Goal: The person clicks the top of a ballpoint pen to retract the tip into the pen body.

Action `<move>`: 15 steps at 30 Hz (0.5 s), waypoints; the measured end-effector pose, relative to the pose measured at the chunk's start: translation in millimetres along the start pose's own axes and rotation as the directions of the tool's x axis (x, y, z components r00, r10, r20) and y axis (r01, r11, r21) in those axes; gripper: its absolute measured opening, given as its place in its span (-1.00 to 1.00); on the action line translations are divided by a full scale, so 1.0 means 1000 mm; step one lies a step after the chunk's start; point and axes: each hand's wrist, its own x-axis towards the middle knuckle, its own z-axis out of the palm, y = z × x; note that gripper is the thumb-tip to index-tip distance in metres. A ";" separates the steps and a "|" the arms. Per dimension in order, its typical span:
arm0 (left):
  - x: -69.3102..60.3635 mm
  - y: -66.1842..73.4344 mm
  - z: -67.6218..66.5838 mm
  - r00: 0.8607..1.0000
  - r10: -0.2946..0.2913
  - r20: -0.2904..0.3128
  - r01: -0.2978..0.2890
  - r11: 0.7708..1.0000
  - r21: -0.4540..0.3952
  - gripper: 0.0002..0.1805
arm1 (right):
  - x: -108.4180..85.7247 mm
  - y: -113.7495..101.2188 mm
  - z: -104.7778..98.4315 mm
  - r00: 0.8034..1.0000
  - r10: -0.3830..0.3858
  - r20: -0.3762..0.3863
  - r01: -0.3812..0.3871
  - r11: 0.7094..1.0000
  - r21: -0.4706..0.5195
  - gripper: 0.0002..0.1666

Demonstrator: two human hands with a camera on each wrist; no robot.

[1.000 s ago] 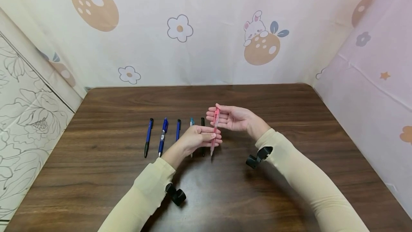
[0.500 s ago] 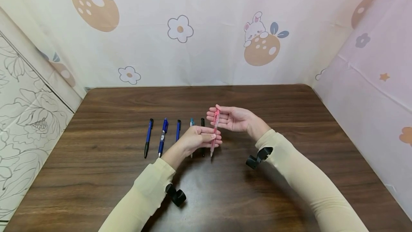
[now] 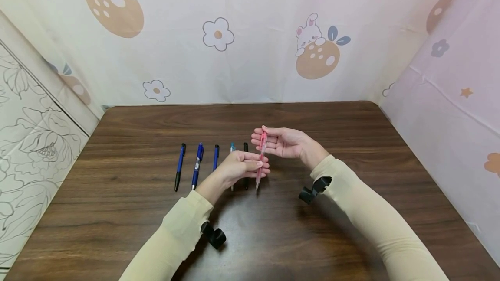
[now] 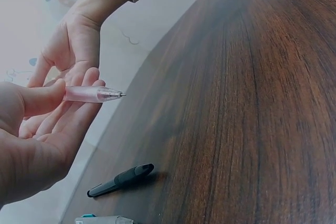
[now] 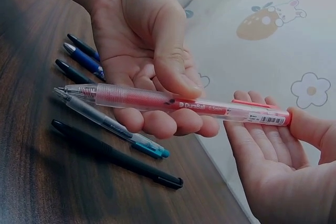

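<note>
A clear red click ballpoint pen [image 3: 263, 144] is held above the table, its metal tip toward the front. My left hand [image 3: 239, 169] grips the lower barrel between thumb and fingers, palm up. At the pen's upper end is my right hand [image 3: 291, 143], with its thumb on the red push button and its fingers behind the clip end. In the right wrist view, the pen [image 5: 210, 107] shows its printed barrel and barcode label. The fine point of the pen [image 4: 86, 94] is out in the left wrist view.
Several pens lie in a row on the brown wooden table [image 3: 332, 224]: blue pens [image 3: 197, 166] at left, then a clear teal pen [image 5: 110, 116] and a black pen [image 5: 115, 156] below the left hand. A patterned curtain [image 3: 265, 64] hangs behind the table.
</note>
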 end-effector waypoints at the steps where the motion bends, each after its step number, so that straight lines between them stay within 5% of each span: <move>1: 0.000 0.000 0.000 1.000 -0.001 0.000 0.001 1.000 -0.004 -0.62 | 0.000 0.000 0.000 1.000 0.001 0.000 -0.001 1.000 -0.003 -0.69; 15: -0.002 0.004 0.000 1.000 -0.010 0.018 0.011 1.000 -0.011 -0.60 | -0.002 -0.005 0.005 0.999 0.023 -0.025 -0.023 1.000 -0.001 -0.71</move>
